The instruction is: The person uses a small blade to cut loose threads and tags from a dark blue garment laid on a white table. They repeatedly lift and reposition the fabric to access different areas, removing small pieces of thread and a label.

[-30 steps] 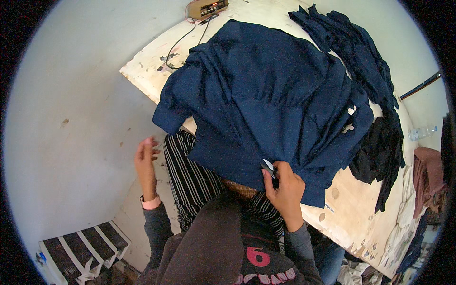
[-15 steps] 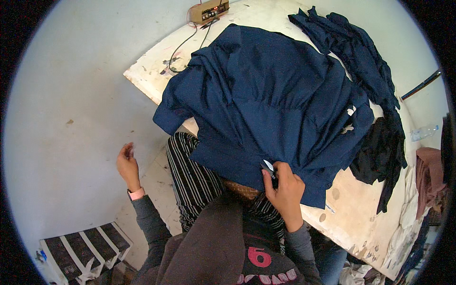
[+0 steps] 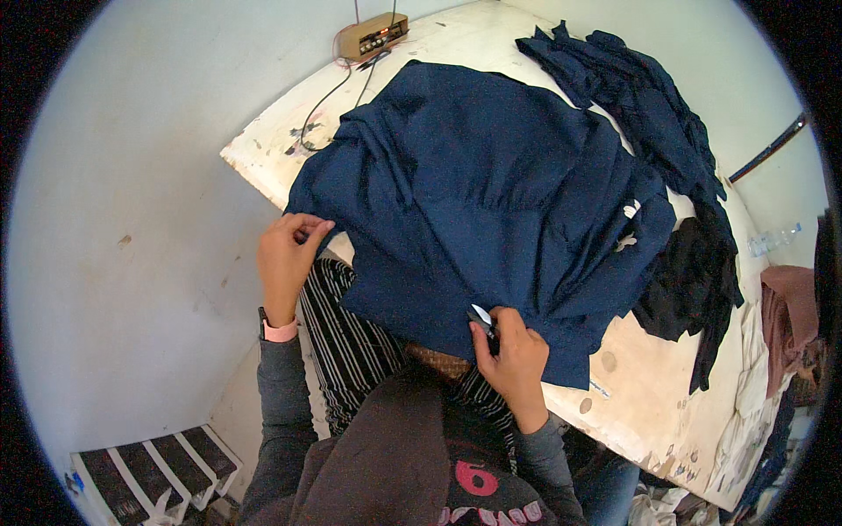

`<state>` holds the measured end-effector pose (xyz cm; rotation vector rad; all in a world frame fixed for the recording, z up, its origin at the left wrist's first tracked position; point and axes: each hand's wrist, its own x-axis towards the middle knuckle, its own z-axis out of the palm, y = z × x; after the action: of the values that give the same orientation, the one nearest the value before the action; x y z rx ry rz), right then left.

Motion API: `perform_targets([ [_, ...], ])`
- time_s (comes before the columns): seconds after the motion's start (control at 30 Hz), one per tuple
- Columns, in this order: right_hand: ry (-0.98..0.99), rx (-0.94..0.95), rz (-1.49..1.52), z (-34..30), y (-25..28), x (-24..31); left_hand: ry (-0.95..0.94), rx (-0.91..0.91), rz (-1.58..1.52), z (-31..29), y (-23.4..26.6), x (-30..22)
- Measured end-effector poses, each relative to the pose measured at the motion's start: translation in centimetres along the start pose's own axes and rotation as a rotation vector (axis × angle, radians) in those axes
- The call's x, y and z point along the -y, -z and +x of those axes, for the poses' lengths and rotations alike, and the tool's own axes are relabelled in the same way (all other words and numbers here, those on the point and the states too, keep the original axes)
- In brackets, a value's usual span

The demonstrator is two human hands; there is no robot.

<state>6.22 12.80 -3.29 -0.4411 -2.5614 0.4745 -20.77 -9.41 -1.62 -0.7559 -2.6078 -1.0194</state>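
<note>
A navy blue shirt (image 3: 491, 175) lies spread and wrinkled over the table's near left part, its lower edge hanging towards my lap. At its left edge, by the sleeve end, my left hand (image 3: 288, 263) pinches the cloth between thumb and fingertips. My right hand (image 3: 516, 361) rests over the lower middle of the shirt, closed around small thread snips (image 3: 481, 319) with a bright pointed blade and dark handle. The blade points up and left, away from my palm. Most of the handle is hidden by my fingers.
The worn pale table (image 3: 649, 403) holds another navy garment (image 3: 627, 105), a black cloth (image 3: 680, 289) and a brown radio-like box (image 3: 375, 37) with wires. A clear plastic bottle (image 3: 776, 238) and brown cloth (image 3: 785, 307) lie at right. A black-and-white striped rack (image 3: 158, 473) stands lower left.
My left hand has moved up and right from beside the wall and has taken hold of the shirt's left edge. The right hand keeps the snips over the cloth. The view has shifted slightly.
</note>
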Motion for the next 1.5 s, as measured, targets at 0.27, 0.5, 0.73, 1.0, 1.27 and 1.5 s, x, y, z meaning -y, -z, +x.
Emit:
perform_targets([
  [0.27, 0.034, -0.031, 0.002, 0.1, 0.1, -0.1, 0.512, -0.485, -0.507, -4.1, 2.5, 11.0],
  [0.5, 0.084, 0.080, 0.360, -1.7, 2.9, 1.6, 0.555, -0.425, -0.603, -8.6, 1.4, 5.2],
  [0.73, 0.224, 0.228, 0.353, -6.3, 5.5, 1.2, -0.234, -0.166, -0.286, -8.6, -2.0, -6.2],
  [1.0, -0.290, 0.005, 0.297, -4.4, 6.8, -1.9, -0.457, 0.509, -0.503, -9.5, -6.1, -13.2],
  [1.27, -0.097, 0.161, 0.271, -4.8, 4.6, -1.0, -0.442, 0.564, -0.407, -7.3, -6.6, -12.5],
  [1.5, 0.129, 0.487, 0.313, -6.7, 4.5, 1.4, -0.535, 0.636, -0.137, -4.5, -3.8, -10.3],
])
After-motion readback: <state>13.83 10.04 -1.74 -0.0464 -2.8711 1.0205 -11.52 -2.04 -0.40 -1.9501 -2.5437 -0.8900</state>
